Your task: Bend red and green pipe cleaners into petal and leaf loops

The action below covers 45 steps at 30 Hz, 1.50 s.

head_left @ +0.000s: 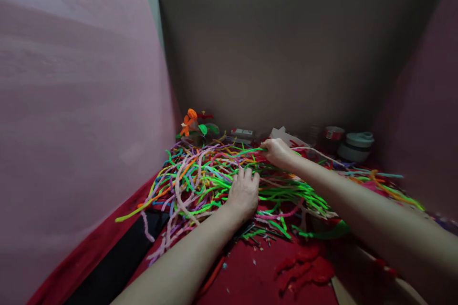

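A big tangled heap of colourful pipe cleaners (200, 176), green, pink, purple and orange, lies on a red cloth (257, 271). My left hand (244, 192) rests palm down on the heap, fingers together and lying flat. My right hand (277, 151) reaches further back and its fingers are closed around green pipe cleaners at the rear of the heap. A finished pipe-cleaner flower (190, 121), orange with green leaves, stands behind the heap at the back left.
Cardboard walls (272, 52) close in the space at the back, with pink panels on both sides. At the back right stand a red-labelled tape roll (333, 136) and a pale lidded container (357, 145). A small box (242, 132) sits by the wall. Red scraps (304, 267) lie near me.
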Each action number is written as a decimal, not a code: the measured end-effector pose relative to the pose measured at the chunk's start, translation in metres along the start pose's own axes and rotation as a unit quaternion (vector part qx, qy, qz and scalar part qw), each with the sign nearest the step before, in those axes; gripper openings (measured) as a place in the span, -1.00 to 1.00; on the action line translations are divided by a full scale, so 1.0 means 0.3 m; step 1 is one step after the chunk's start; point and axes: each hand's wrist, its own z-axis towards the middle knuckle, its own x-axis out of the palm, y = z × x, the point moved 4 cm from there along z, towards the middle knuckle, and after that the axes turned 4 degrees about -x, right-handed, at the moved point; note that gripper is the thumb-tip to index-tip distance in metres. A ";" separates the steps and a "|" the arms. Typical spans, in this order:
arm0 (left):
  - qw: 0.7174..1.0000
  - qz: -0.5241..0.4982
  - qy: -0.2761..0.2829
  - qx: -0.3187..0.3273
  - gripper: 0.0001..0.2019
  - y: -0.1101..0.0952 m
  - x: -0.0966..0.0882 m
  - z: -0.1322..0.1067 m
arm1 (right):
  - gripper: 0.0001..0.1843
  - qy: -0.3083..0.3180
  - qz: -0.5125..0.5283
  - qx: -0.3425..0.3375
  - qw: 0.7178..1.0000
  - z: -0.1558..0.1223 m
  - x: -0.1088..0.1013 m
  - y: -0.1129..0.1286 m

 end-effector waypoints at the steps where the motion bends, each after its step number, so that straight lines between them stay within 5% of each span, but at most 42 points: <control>1: 1.000 0.004 -0.001 0.007 -0.63 -0.002 0.002 -0.001 | -0.73 -0.008 0.012 0.007 1.000 0.015 -0.003 0.002; 7: 1.000 0.013 0.000 0.028 -0.72 -0.007 0.018 -0.004 | -0.69 -0.039 0.057 0.061 0.996 0.136 0.014 0.041; 18: 1.000 -0.009 0.021 0.005 -0.66 -0.004 0.021 -0.012 | -0.73 0.013 0.096 0.172 0.980 0.243 0.206 0.061; 26: 1.000 0.000 -0.003 0.012 -0.66 -0.005 0.024 -0.009 | -0.73 -0.050 0.158 0.140 0.976 0.211 0.123 0.019; 35: 1.000 0.003 -0.013 0.015 -0.64 -0.010 0.014 -0.011 | -0.72 -0.094 0.155 0.086 0.980 0.157 0.029 0.064; 45: 1.000 0.007 -0.021 0.022 -0.60 -0.021 0.016 -0.018 | -0.71 -0.073 0.089 0.103 0.988 0.166 0.049 0.079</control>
